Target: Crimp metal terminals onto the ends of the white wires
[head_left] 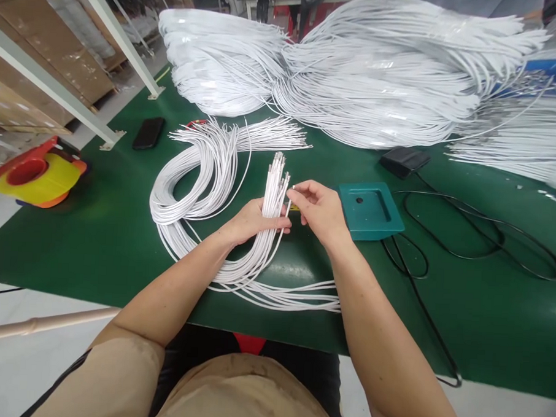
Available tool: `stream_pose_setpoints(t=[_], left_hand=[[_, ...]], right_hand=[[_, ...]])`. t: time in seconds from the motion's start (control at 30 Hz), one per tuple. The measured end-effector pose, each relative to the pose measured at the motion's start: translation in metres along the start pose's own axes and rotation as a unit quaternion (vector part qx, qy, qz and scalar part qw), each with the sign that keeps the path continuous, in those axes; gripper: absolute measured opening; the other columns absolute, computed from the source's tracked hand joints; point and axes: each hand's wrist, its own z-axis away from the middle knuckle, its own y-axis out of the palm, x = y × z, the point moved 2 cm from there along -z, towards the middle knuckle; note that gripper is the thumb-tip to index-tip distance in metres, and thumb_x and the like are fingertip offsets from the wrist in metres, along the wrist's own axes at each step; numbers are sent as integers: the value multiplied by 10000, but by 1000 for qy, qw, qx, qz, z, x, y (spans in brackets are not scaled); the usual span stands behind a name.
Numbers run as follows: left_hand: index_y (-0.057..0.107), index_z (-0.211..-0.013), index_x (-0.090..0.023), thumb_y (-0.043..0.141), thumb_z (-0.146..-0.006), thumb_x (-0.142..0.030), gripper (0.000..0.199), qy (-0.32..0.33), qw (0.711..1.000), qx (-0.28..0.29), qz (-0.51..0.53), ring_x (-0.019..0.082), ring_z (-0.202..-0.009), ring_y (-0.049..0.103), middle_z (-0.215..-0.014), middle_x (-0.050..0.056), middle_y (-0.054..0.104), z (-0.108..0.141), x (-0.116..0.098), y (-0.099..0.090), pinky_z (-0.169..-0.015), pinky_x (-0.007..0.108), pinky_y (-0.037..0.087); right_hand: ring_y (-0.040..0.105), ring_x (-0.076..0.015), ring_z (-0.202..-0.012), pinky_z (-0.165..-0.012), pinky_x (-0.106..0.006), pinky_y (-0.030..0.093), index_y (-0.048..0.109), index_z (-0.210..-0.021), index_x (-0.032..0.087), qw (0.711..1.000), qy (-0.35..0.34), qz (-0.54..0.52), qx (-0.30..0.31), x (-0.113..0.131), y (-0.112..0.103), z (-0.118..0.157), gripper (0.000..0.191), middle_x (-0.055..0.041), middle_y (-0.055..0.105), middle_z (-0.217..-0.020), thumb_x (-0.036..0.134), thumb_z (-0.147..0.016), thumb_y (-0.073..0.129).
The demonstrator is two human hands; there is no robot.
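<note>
My left hand [254,223] is wrapped around a bundle of white cables [273,193], whose ends stand up above the fingers. At the bundle's right side, my right hand [317,210] pinches the end of a single white cable [288,210] between thumb and fingertips. From my left hand the bundle curves down and joins a loose coil of white cables [168,194] on the green table [97,237]. Other loose cables [292,295] run to the right and pass behind my right forearm.
Large heaps of white cables [366,83] lie across the back. A teal tray [383,213] sits right of my right hand, near a black box [404,160] with a looping black cord [502,237]. A phone [148,133] and yellow tape rolls [44,177] lie left.
</note>
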Motion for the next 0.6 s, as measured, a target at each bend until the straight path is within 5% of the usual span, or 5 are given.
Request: stream_pose_setpoints(t=[0.13, 0.33, 0.6], left_hand=[[580, -807, -127, 850, -644, -263, 344, 38, 999, 3, 31, 152, -798, 704, -848, 26, 683, 1, -3, 3, -736, 257, 516], [551, -786, -139, 862, -613, -305, 393, 76, 995, -58, 33, 91, -675, 630, -716, -32, 602, 0, -5, 0, -622, 210, 444], [511, -814, -144, 846, -641, -271, 398, 109, 992, -64, 26, 91, -654, 635, -767, -10, 655, 3, -7, 3, -618, 220, 464]], right_hand=[[449, -74, -486, -459, -227, 360, 641, -714, 180, 998, 5, -55, 18, -1, 6, 3, 174, 25, 622, -659, 347, -729, 688], [438, -72, -500, -471, -230, 323, 668, -696, 167, 990, 23, -130, 53, -1, 17, 4, 168, 26, 591, -625, 328, -740, 650], [394, -65, -464, -457, -227, 309, 547, -528, 170, 938, 148, -298, 100, -8, 24, 1, 192, 54, 440, -496, 228, -657, 677]])
